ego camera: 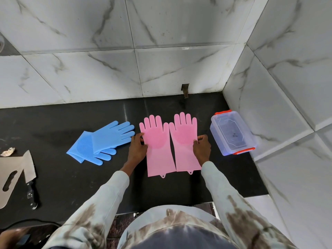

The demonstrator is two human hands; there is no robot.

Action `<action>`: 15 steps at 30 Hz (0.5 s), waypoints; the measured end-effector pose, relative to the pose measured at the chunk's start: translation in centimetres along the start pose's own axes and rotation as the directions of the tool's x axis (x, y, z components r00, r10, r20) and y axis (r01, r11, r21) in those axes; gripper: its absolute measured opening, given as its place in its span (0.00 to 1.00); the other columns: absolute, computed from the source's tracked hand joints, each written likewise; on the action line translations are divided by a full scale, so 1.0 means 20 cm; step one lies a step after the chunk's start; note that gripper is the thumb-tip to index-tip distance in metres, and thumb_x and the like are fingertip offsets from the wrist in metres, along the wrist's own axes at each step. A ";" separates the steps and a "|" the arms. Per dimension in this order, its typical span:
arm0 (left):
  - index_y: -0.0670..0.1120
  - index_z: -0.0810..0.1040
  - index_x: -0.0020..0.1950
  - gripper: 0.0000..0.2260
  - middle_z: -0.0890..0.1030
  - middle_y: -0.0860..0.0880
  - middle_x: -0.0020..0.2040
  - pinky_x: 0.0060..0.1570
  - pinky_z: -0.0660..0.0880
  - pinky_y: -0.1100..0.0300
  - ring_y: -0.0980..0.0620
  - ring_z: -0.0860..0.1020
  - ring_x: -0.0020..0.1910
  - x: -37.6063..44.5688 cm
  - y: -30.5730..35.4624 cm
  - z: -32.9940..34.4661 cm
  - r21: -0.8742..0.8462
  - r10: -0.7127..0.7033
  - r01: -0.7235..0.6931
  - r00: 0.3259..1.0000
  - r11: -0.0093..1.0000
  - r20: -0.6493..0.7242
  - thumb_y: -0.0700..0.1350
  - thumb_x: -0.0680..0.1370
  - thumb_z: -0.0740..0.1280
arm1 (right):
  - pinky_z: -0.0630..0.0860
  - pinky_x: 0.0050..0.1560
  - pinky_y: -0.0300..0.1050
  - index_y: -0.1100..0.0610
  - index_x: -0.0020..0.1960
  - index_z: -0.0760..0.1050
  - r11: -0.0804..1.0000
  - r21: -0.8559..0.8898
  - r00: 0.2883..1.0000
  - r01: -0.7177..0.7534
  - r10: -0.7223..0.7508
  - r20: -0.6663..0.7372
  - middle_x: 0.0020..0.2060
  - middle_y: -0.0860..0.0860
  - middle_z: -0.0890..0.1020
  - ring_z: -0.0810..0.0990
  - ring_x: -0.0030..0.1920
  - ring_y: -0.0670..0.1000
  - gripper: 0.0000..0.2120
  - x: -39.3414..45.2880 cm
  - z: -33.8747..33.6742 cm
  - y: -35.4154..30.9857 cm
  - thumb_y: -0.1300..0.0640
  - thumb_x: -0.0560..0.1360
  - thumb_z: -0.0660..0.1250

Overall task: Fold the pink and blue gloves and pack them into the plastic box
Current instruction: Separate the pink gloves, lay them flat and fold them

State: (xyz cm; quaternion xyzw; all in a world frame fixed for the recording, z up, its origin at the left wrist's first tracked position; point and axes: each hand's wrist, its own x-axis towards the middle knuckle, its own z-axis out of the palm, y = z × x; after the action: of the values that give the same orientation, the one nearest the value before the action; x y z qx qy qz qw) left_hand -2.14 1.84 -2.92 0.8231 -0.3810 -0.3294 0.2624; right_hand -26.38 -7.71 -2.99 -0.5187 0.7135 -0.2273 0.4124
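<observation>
Two pink gloves lie flat side by side on the black counter, fingers pointing away from me: the left pink glove (pixel 158 146) and the right pink glove (pixel 185 142). My left hand (pixel 137 149) pinches the outer left edge of the left one. My right hand (pixel 202 147) pinches the outer right edge of the right one. Two blue gloves (pixel 102 141) lie crossed in a loose pile to the left. A clear plastic box (pixel 231 132) with orange latches stands to the right with its lid on.
The black counter (pixel 71 177) ends at marble-tiled walls behind and to the right. At the left edge lie a cleaver-style knife (pixel 29 175), a grey board (pixel 9 178) and a crumpled scrap (pixel 8 151). A small metal stub (pixel 185 90) sticks out of the back wall.
</observation>
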 end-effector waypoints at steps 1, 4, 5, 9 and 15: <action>0.45 0.66 0.81 0.24 0.71 0.42 0.75 0.74 0.76 0.45 0.43 0.78 0.69 0.00 0.00 0.00 -0.003 0.000 0.000 1.000 1.000 -0.001 0.40 0.85 0.68 | 0.78 0.69 0.54 0.61 0.66 0.72 1.000 0.006 1.000 0.002 -0.002 -0.002 0.62 0.59 0.81 0.82 0.62 0.60 0.13 0.00 0.00 0.00 0.55 0.86 0.64; 0.44 0.68 0.80 0.23 0.72 0.42 0.74 0.74 0.77 0.46 0.43 0.79 0.69 -0.01 0.00 0.00 -0.030 -0.001 0.000 1.000 1.000 -0.022 0.40 0.85 0.68 | 0.79 0.67 0.52 0.61 0.64 0.75 0.999 0.023 1.000 0.026 -0.025 -0.007 0.61 0.59 0.82 0.82 0.61 0.58 0.13 0.00 0.00 -0.03 0.54 0.85 0.66; 0.44 0.69 0.79 0.23 0.72 0.42 0.73 0.73 0.77 0.47 0.43 0.79 0.67 -0.01 0.00 -0.01 -0.038 0.001 -0.002 1.000 0.999 -0.029 0.39 0.85 0.68 | 0.79 0.67 0.52 0.62 0.63 0.76 0.999 0.021 0.999 0.047 -0.047 -0.009 0.60 0.59 0.83 0.82 0.59 0.57 0.13 0.00 0.00 -0.04 0.54 0.85 0.66; 0.42 0.77 0.73 0.17 0.77 0.41 0.68 0.72 0.78 0.48 0.43 0.80 0.65 -0.02 -0.01 -0.02 -0.080 0.016 -0.015 1.000 0.997 0.006 0.38 0.84 0.69 | 0.80 0.68 0.50 0.63 0.61 0.79 0.987 0.000 0.986 0.161 -0.161 0.052 0.59 0.59 0.84 0.83 0.56 0.55 0.11 0.00 0.04 -0.17 0.57 0.83 0.69; 0.35 0.81 0.66 0.19 0.83 0.36 0.64 0.73 0.76 0.44 0.37 0.80 0.67 -0.01 -0.01 -0.04 -0.339 -0.073 0.128 0.983 0.932 0.170 0.49 0.89 0.60 | 0.79 0.65 0.53 0.62 0.51 0.78 0.930 -0.038 0.927 0.365 -0.359 0.109 0.60 0.55 0.82 0.82 0.59 0.55 0.05 -0.14 0.24 -0.37 0.63 0.77 0.72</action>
State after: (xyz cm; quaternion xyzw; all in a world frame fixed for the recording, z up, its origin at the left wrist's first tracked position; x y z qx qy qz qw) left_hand -1.64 2.28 -2.38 0.7541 -0.2930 -0.4673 0.3565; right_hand -17.91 -7.29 0.90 -0.6639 0.5903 -0.2525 0.3834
